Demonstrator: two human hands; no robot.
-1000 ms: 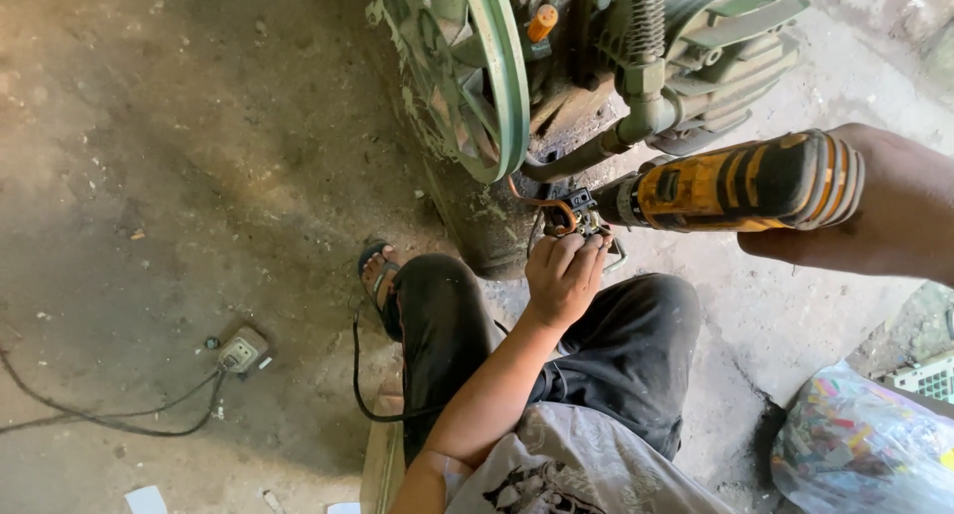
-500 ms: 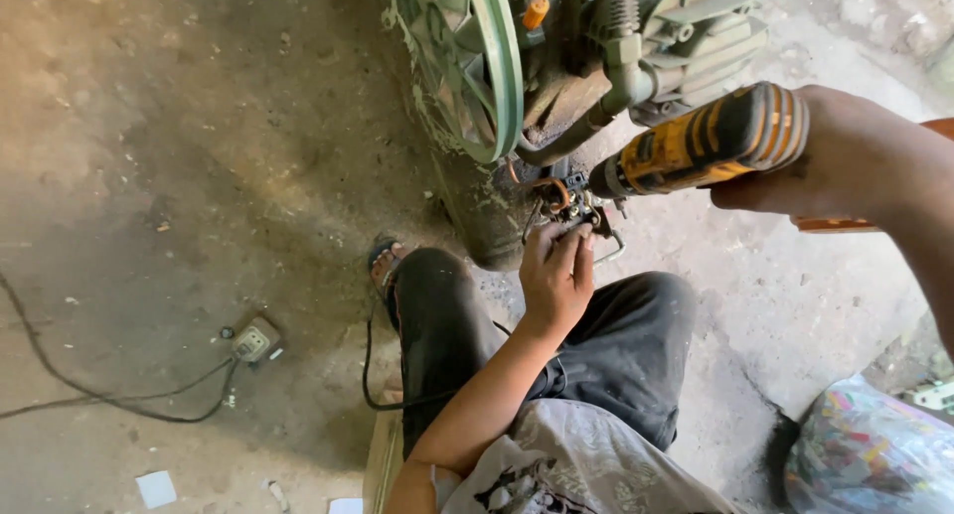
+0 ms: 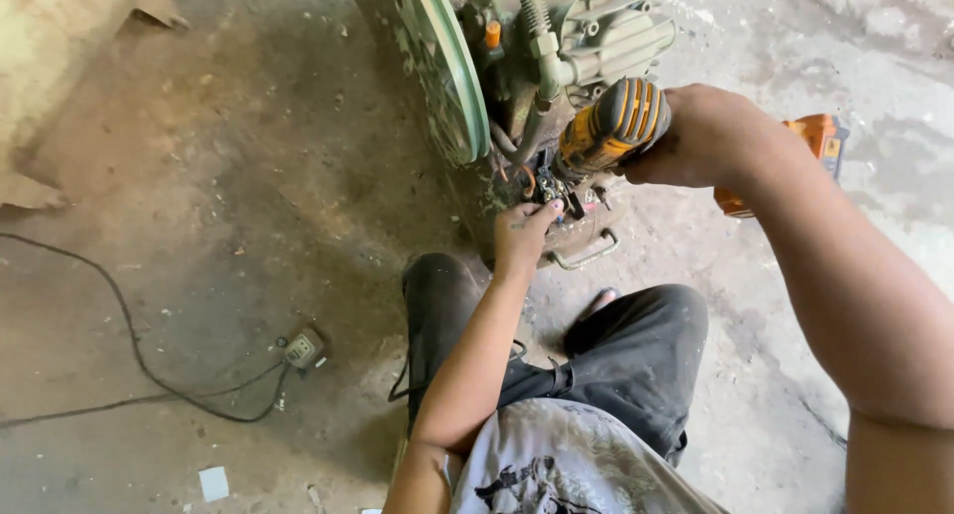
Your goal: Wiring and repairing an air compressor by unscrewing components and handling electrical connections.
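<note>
The yellow drill (image 3: 611,127) is up against a small black part (image 3: 550,188) low on the green machine (image 3: 556,47), nose down; it looks heavy and stiff, best held by the handle. Right hand (image 3: 696,137) has its fingers clamped on it, while the left hand (image 3: 522,238) pinches together at the part.

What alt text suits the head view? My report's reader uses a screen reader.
Seated on a concrete floor, a person's right hand aims a yellow cordless drill at a green machine, while the left hand steadies small parts beneath it.
</note>
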